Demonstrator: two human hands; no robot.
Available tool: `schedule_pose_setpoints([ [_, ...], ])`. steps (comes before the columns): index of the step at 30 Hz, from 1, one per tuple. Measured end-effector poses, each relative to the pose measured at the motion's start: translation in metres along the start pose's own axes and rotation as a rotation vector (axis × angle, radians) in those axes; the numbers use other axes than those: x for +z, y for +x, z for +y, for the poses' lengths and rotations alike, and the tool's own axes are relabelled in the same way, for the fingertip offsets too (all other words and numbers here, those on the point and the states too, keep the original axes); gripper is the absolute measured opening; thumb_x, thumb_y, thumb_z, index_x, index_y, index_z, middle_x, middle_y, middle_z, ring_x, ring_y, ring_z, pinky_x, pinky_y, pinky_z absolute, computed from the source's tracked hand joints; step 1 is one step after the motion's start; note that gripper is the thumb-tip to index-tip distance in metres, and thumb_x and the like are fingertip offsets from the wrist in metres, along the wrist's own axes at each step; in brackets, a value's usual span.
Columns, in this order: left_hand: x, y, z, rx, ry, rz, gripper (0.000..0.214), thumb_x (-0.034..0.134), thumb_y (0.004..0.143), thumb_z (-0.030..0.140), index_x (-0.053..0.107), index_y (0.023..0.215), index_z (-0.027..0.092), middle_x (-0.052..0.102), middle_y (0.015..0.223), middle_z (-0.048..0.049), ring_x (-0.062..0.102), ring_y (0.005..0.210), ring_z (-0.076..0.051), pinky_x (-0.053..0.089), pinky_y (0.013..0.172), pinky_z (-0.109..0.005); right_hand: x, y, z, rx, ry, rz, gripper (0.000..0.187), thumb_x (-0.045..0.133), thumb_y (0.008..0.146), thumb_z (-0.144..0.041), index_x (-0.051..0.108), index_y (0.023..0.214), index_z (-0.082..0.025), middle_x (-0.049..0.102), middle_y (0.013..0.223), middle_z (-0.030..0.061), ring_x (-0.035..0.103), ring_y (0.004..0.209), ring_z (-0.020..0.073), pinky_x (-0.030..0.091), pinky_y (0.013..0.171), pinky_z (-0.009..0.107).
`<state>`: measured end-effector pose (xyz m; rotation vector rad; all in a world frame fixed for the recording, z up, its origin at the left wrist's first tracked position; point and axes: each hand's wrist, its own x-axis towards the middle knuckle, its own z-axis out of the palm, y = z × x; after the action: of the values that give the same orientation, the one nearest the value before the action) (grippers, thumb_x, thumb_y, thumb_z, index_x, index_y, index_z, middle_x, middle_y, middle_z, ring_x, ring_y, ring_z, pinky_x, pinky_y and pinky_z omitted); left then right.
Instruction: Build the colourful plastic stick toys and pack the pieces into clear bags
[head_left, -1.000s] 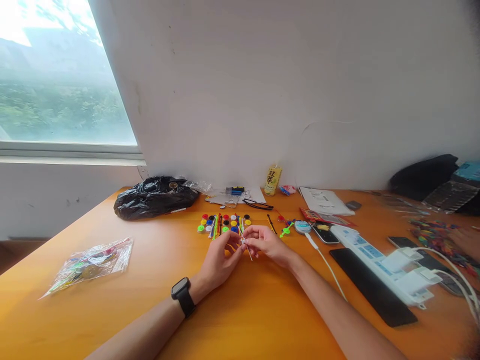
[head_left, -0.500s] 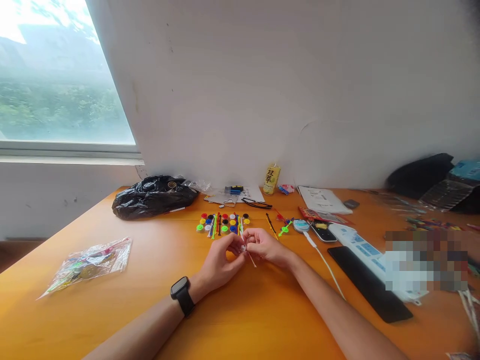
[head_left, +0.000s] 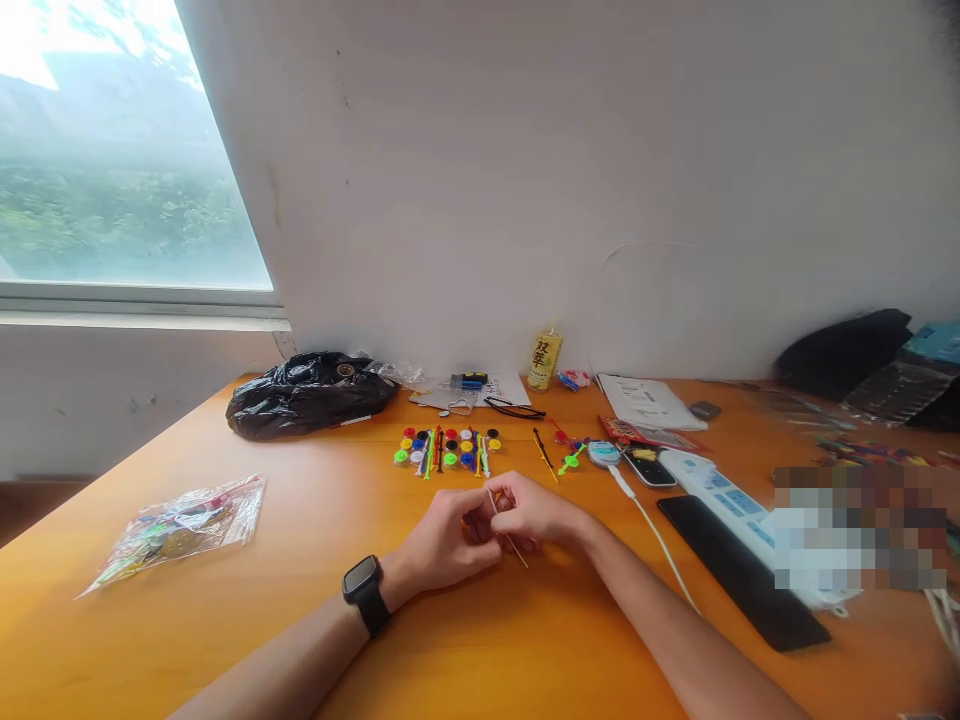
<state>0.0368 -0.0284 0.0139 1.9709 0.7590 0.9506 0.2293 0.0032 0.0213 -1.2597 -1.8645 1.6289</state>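
At the far left, a clear plastic bag of coloured parts [head_left: 176, 535] is lying on the bench [head_left: 311, 510], well apart from the hands. Farther in, a black watch [head_left: 365, 592] is circling the left wrist. Beyond the hands, toward the wall, coloured discs [head_left: 451, 446] and thin coloured sticks [head_left: 428, 456] are lying in close groups.

The left hand [head_left: 444, 535] is curling inward, its thumb reaching toward the other hand; its fingertips are partly hidden, so whether it is gripping anything cannot be told. Just to its right, a thin white rod [head_left: 518, 552] is sitting between the hands, its long axis slanting from upper left, near the index fingers, to lower right, back toward the person. The right hand [head_left: 540, 512] is closing on that rod with thumb and fingers, and is the nearer of the two: the rod's free lower end is poking out beneath it, while the upper end is pointing toward the coloured sticks. Any other part behind the fingers is staying out of sight.

Right of the groups, a green stick-and-disc piece [head_left: 572, 461] is lying near a round white puck [head_left: 604, 454], beyond the right hand.
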Motion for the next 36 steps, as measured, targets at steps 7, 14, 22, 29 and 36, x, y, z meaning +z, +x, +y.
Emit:
schedule_pose_setpoints([
  [7,0.0,-0.001,-0.003,-0.043,0.001,-0.04,0.02,0.063,0.071,0.012,0.045,0.067,0.018,0.047,0.063,0.005,0.036,0.059,-0.008,0.03,0.053,-0.02,0.004,0.0,-0.003,-0.023,-0.054,-0.091,0.024,0.052,0.06,-0.015,0.064,0.081,-0.016,0.059,0.054,-0.0053,0.05,0.041,0.0082,0.033,0.039,0.016],
  [14,0.0,-0.001,0.0,-0.038,0.023,-0.053,0.018,0.064,0.073,0.015,0.047,0.069,0.018,0.051,0.064,0.004,0.039,0.059,-0.009,0.031,0.054,-0.02,0.003,0.0,0.0,-0.02,-0.1,-0.088,0.025,0.052,0.063,-0.019,0.066,0.084,-0.017,0.055,0.05,-0.0062,0.051,0.039,0.011,0.037,0.038,0.019],
  [22,-0.001,-0.001,-0.004,-0.03,0.057,-0.022,0.011,0.061,0.07,0.011,0.052,0.071,0.018,0.05,0.064,0.0039,0.039,0.059,-0.009,0.032,0.054,-0.021,0.004,0.008,0.008,-0.074,-0.099,-0.046,0.004,0.053,0.067,-0.018,0.055,0.071,-0.019,0.049,0.053,-0.0071,0.043,0.046,0.0074,0.029,0.045,0.019],
  [29,0.002,0.0,-0.008,-0.046,0.066,0.033,0.008,0.063,0.081,0.017,0.064,0.088,0.017,0.063,0.069,0.0006,0.052,0.059,-0.011,0.042,0.057,-0.021,-0.023,0.005,0.013,-0.082,-0.427,0.327,0.009,0.057,0.074,-0.018,0.049,0.071,-0.02,0.049,0.06,-0.005,0.044,0.057,0.0108,0.026,0.053,0.023],
  [36,0.002,0.0,-0.01,-0.077,0.003,0.074,0.011,0.068,0.087,0.027,0.062,0.087,0.018,0.068,0.08,-0.0036,0.064,0.068,-0.013,0.051,0.061,-0.022,-0.047,-0.014,0.004,-0.068,-0.955,0.734,0.012,0.058,0.079,-0.015,0.055,0.09,-0.02,0.062,0.08,0.0026,0.051,0.068,0.0164,0.027,0.061,0.028],
])
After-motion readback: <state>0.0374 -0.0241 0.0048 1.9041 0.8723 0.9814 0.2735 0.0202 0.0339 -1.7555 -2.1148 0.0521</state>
